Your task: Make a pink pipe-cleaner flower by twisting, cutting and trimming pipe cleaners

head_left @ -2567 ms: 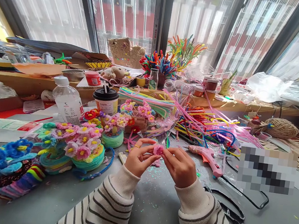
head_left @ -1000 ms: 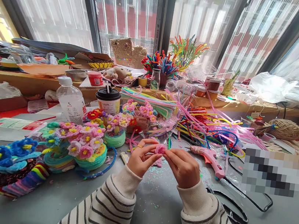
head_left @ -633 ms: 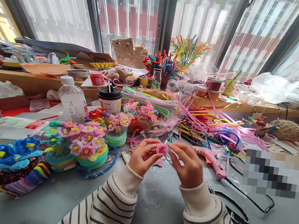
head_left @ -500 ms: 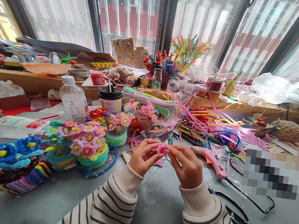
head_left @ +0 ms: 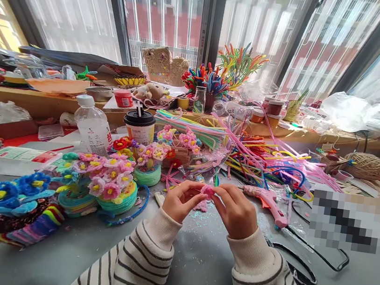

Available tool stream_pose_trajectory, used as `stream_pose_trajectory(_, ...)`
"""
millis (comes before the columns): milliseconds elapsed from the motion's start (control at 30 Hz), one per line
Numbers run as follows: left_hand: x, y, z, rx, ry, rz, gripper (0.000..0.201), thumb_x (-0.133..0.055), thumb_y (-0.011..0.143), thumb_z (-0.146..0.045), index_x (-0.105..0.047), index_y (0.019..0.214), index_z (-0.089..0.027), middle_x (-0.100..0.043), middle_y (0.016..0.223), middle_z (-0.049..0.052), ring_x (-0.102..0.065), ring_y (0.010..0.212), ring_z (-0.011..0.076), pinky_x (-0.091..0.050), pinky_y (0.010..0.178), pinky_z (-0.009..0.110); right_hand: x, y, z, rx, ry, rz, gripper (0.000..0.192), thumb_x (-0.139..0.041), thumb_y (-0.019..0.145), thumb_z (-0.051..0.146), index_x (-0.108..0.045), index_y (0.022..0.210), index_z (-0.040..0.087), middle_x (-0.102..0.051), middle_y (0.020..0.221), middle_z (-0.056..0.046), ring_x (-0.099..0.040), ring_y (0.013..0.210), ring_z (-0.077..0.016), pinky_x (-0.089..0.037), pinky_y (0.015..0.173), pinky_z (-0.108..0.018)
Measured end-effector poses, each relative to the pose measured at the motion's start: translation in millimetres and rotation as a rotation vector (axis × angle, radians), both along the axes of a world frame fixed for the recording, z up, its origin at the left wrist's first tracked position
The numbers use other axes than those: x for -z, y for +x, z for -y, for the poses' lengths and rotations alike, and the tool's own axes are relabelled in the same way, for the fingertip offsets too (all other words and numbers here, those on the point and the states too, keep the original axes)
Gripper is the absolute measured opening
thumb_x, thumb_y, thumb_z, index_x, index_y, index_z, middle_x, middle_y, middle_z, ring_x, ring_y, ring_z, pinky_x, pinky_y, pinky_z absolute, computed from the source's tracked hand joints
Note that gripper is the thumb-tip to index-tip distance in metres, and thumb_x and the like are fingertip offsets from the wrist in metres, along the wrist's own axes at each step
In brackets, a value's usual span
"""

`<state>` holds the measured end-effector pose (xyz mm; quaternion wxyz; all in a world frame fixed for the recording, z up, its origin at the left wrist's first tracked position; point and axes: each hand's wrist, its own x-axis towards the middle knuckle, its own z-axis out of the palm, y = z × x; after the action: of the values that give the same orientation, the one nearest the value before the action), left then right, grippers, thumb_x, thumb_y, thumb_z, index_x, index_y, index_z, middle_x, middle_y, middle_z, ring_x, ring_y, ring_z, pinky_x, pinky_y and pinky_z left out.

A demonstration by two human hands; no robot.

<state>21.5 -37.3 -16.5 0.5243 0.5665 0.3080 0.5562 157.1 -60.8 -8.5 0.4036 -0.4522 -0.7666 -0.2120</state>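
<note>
— While both of your hands are up, what sits between them?

— Between my left hand and my right hand I pinch a small pink pipe-cleaner flower, held just above the grey table. Both hands are curled nearly closed, fingertips meeting on the flower from either side.

— What lies near your right hand?

— Just beside it is a pink glue gun, apart from my fingers, with its black cord looping toward me.

— And on the left?

— Near my left hand stands a green coiled basket of pink flowers, and behind it a lidded drink cup and a plastic water bottle. Loose pipe cleaners are heaped beyond the flower.
</note>
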Motion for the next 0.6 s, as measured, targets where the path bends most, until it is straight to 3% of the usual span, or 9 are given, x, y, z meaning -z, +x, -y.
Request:
stream_pose_trajectory(200,1.0,-0.6,-1.1,-0.01,-0.015,-0.023,0.025,-0.061,0.055,-0.016,-0.058,0.079,-0.014,-0.059,0.069,0.001,-0.056,0.064,0.0114,-0.047,0.061,0.022,2.1,-1.3,0.7,0.024,0.019,0.0,0.013,-0.046,0.074,0.018,-0.058,0.073,0.013,-0.058,0.066,-0.005,-0.051,0.064,-0.0132,-0.04,0.059,-0.022)
stream_pose_trajectory(433,3.2,-0.4,-3.5,-0.026,0.005,-0.063,0.019,-0.061,0.054,-0.017,-0.061,0.073,-0.014,-0.058,0.071,0.003,-0.055,0.059,0.0104,-0.046,0.055,0.019,2.1,6.5,-2.5,-0.027,-0.109,0.07,0.018,-0.044,0.075,0.024,-0.057,0.08,0.012,-0.057,0.07,-0.006,-0.051,0.065,-0.0138,-0.04,0.059,-0.023)
stream_pose_trajectory(600,3.8,-0.5,-3.2,-0.04,-0.025,-0.071,0.021,-0.062,0.052,-0.02,-0.062,0.072,-0.014,-0.061,0.072,0.004,-0.056,0.06,0.0119,-0.047,0.057,0.022,2.5,8.1,-1.8,-0.038,-0.119,0.13,0.02,-0.04,0.077,0.022,-0.059,0.079,0.014,-0.056,0.067,-0.005,-0.05,0.062,-0.0125,-0.039,0.056,-0.021)
